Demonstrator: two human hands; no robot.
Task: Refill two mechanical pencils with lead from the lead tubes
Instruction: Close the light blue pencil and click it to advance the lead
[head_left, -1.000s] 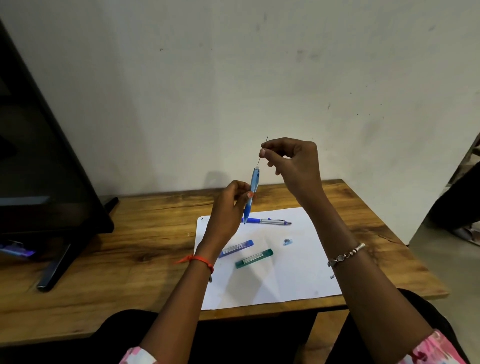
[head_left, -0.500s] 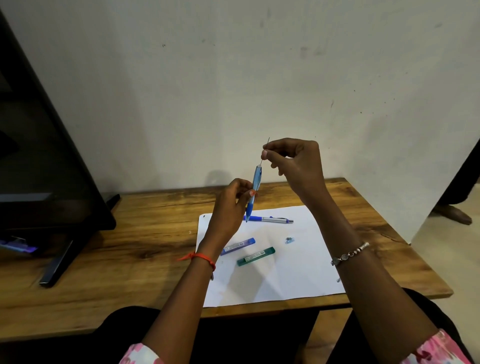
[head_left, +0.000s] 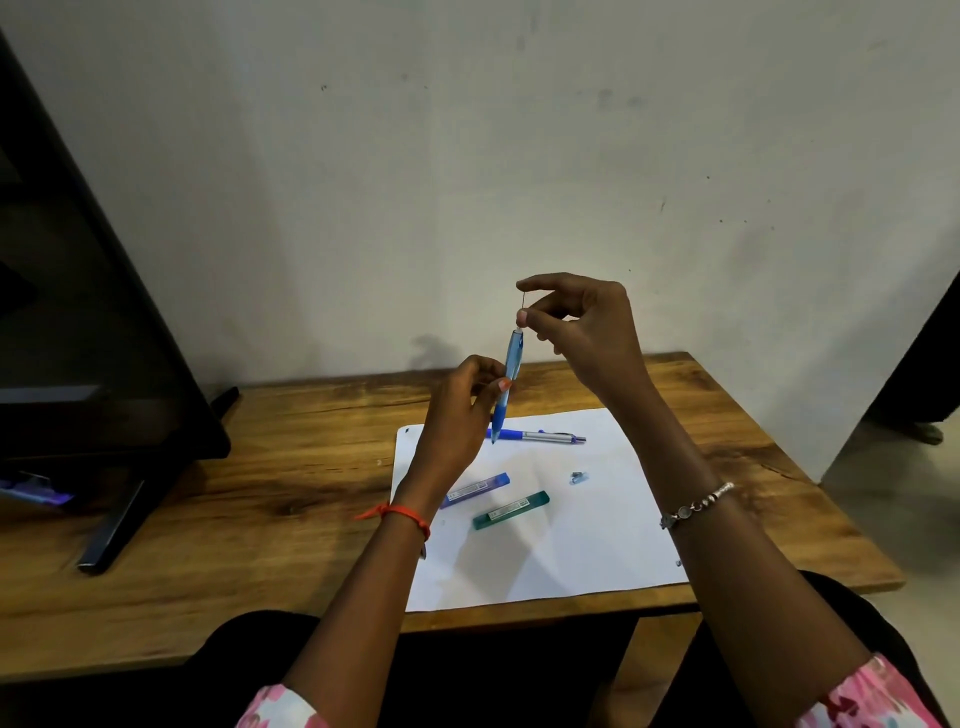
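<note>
My left hand grips a light blue mechanical pencil upright, tip down, above the table. My right hand pinches a thin lead that stands in the pencil's open top end. A second pencil, blue and silver, lies on the white paper behind my hands. Two lead tubes rest on the paper: a purple-blue tube and a green tube. A small cap piece lies to their right.
The wooden table stands against a plain wall. A black monitor on a stand fills the left side. A dark shape on the floor is at the far right edge.
The lead has gone lower into the pencil's top, with less of it showing above my right fingers. My right hand has come down slightly. My left hand holds steady.
</note>
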